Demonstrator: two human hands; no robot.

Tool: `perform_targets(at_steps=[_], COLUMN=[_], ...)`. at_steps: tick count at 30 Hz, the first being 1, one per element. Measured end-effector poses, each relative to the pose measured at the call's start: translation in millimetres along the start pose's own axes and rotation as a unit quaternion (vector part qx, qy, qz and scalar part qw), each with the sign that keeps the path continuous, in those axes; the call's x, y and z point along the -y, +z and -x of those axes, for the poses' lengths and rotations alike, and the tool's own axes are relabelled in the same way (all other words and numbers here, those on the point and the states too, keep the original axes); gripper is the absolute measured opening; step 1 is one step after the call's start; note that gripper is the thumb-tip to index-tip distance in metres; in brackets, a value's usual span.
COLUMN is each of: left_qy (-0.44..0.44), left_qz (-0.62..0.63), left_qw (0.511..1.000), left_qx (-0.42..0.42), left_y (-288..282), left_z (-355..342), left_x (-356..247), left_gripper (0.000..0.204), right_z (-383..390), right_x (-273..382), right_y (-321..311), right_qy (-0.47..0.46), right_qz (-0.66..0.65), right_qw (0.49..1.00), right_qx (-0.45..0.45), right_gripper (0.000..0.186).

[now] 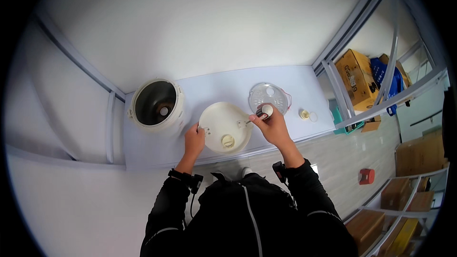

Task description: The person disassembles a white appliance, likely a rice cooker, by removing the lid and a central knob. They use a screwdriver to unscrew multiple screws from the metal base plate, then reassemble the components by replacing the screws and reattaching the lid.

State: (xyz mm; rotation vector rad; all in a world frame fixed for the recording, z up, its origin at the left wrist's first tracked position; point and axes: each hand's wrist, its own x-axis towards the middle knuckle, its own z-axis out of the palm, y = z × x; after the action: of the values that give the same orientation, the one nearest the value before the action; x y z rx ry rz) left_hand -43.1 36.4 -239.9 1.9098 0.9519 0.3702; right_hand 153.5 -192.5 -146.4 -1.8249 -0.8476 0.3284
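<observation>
A round cream-white lid (223, 120), probably from the cooker, is in front of me with its inner side up. My left hand (194, 140) is closed on its left rim, near a small bracket. In my right hand (273, 127) I grip a screwdriver (264, 111) with a dark and white handle. Its shaft points left, and the tip meets a small fitting (241, 123) on the lid's right side. A round cream cap (228, 141) sits in the lid's near part. The rice cooker body (179, 114) stands uncovered to the left, its dark inside showing.
Behind my right hand lies a perforated metal disc (257, 96) with a reddish cord or ring at its edge. Two small round parts, one yellowish (303, 113) and one clear (313, 117), lie at the table's right. Metal frame posts (328, 74) and cardboard boxes (358, 78) stand beyond.
</observation>
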Motion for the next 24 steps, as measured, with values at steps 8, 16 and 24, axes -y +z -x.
perform_targets(at_steps=[8, 16, 24], left_qy=[-0.096, 0.232, 0.225], left_qz=[-0.129, -0.233, -0.291], left_qw=[0.987, 0.944, 0.93], left_qx=[0.015, -0.016, 0.018], left_y=[1, 55, 101], left_z=[0, 38, 51], left_x=[-12, -44, -52], left_gripper=[0.057, 0.064, 0.073], right_z=[2, 9, 12], right_x=[3, -19, -5], right_y=[10, 4, -19], right_qy=[0.029, -0.015, -0.013], right_qz=[0.101, 0.055, 0.036], right_qw=[0.994, 0.998, 0.998], right_qx=[0.017, 0.003, 0.047], right_gripper=[0.061, 0.057, 0.044])
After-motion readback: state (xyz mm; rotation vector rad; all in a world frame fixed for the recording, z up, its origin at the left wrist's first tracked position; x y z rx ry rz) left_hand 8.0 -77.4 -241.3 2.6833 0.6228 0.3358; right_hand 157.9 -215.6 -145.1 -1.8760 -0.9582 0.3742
